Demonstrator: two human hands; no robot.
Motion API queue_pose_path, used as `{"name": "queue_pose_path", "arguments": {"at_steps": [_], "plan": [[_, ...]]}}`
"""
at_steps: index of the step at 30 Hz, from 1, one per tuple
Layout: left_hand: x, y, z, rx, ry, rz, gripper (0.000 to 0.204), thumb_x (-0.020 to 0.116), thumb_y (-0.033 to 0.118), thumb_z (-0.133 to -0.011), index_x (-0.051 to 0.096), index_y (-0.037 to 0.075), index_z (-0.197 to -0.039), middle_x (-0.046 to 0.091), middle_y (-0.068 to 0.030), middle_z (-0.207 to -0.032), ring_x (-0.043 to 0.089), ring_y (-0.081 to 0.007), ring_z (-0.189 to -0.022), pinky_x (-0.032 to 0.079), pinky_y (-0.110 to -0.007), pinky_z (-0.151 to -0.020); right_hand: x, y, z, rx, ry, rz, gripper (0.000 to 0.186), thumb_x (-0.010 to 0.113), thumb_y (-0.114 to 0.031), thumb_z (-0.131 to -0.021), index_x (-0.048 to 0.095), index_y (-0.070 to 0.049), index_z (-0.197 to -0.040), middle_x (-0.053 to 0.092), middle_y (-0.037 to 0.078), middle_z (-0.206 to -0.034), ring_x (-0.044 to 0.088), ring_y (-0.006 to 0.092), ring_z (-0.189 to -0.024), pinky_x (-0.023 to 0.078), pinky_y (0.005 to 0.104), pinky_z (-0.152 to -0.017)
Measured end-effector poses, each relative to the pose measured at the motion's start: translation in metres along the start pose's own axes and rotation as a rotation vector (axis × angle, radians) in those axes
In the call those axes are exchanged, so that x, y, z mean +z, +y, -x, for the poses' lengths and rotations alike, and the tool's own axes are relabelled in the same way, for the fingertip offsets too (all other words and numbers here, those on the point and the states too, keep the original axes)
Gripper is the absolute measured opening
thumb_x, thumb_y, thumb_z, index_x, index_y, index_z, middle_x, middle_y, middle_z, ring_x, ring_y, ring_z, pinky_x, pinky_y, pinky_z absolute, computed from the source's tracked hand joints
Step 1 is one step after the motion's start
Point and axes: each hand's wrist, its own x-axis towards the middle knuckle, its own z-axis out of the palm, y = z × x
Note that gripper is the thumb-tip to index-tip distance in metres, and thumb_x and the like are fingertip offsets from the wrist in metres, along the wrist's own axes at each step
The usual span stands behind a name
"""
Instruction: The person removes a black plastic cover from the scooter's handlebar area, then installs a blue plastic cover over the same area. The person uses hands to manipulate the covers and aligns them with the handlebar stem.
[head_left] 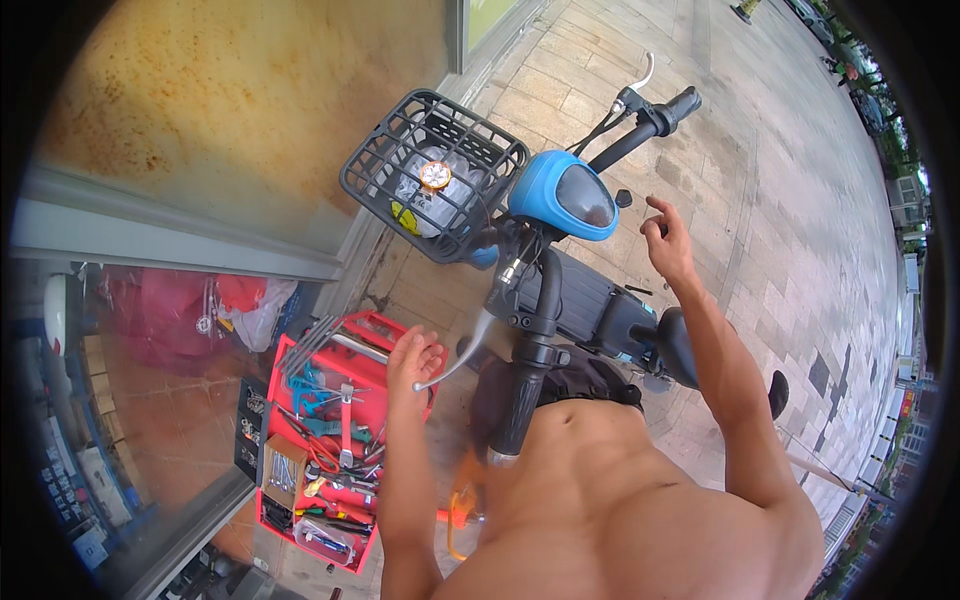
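Observation:
A blue-and-black electric scooter (560, 195) stands close in front of me. My left hand (413, 362) is open with loosely bent fingers, by the tip of the silver brake lever (462, 352); whether they touch I cannot tell. Below that lever is the black handlebar grip (520, 412). My right hand (668, 243) is in the air right of the blue headset, near a small black key-like piece (624, 198). Its index finger points outward, the others bend in. Dark spots show at its fingertips; nothing held can be made out.
A black basket (432, 100) with plastic bags sits on the scooter's front. At the left, a red toolbox (368, 555) holds pliers, wrenches and screwdrivers. Beside it are a glass door frame (190, 235) and shop shelves. Paving (790, 200) stretches to the right.

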Motion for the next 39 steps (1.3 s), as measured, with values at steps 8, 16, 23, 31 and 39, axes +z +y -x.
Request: {"name": "queue_pose_path", "arguments": {"at_steps": [8, 16, 23, 31, 39], "plan": [[0.087, 0.135, -0.092, 0.453, -0.020, -0.869, 0.056, 0.071, 0.019, -0.081, 0.047, 0.004, -0.130, 0.057, -0.0126, -0.121, 0.059, -0.0133, -0.090, 0.048, -0.027, -0.073, -0.001, 0.078, 0.084, 0.184, -0.367, 0.026, 0.033, 0.045, -0.005, -0.084, 0.055, 0.000, -0.115, 0.065, 0.012, -0.079, 0.063, 0.0209, -0.075, 0.050, 0.0317, -0.071], [0.169, 0.153, -0.204, 0.578, -0.102, -1.728, 0.091, 0.081, 0.036, -0.065, 0.036, 0.005, -0.139, 0.041, -0.0238, -0.135, 0.044, -0.0364, -0.123, 0.039, -0.041, -0.102, -0.064, 0.067, 0.158, 0.307, -0.281, -0.117, 0.035, 0.042, -0.001, -0.083, 0.054, 0.001, -0.116, 0.066, 0.012, -0.082, 0.065, 0.0245, -0.077, 0.051, 0.0319, -0.075], [0.193, 0.131, -0.210, 0.542, -0.022, -2.125, 0.062, 0.076, 0.025, -0.071, 0.048, 0.006, -0.124, 0.055, -0.0190, -0.120, 0.054, -0.0357, -0.111, 0.044, -0.043, -0.094, -0.091, 0.068, 0.228, 0.475, -0.081, -0.071, 0.035, 0.044, -0.004, -0.082, 0.055, -0.002, -0.115, 0.067, 0.013, -0.084, 0.065, 0.0306, -0.082, 0.050, 0.0370, -0.076], [0.131, 0.178, -0.195, 0.724, -0.099, -1.361, 0.051, 0.076, 0.020, -0.074, 0.053, 0.003, -0.117, 0.060, -0.0139, -0.108, 0.059, -0.0245, -0.097, 0.048, -0.034, -0.083, -0.076, 0.135, 0.261, 0.492, 0.099, 0.131, 0.033, 0.050, -0.005, -0.081, 0.057, -0.004, -0.113, 0.066, 0.011, -0.086, 0.063, 0.0278, -0.081, 0.050, 0.0362, -0.077], [0.036, 0.238, -0.065, 0.683, 0.028, -0.552, 0.041, 0.066, 0.015, -0.088, 0.047, 0.005, -0.123, 0.056, -0.0078, -0.105, 0.058, -0.0154, -0.086, 0.051, -0.028, -0.072, -0.139, 0.208, 0.226, 0.902, 0.306, 0.431, 0.060, 0.064, -0.023, -0.078, 0.043, -0.015, -0.133, 0.052, 0.023, -0.118, 0.057, 0.0395, -0.107, 0.046, 0.0434, -0.094]]}}
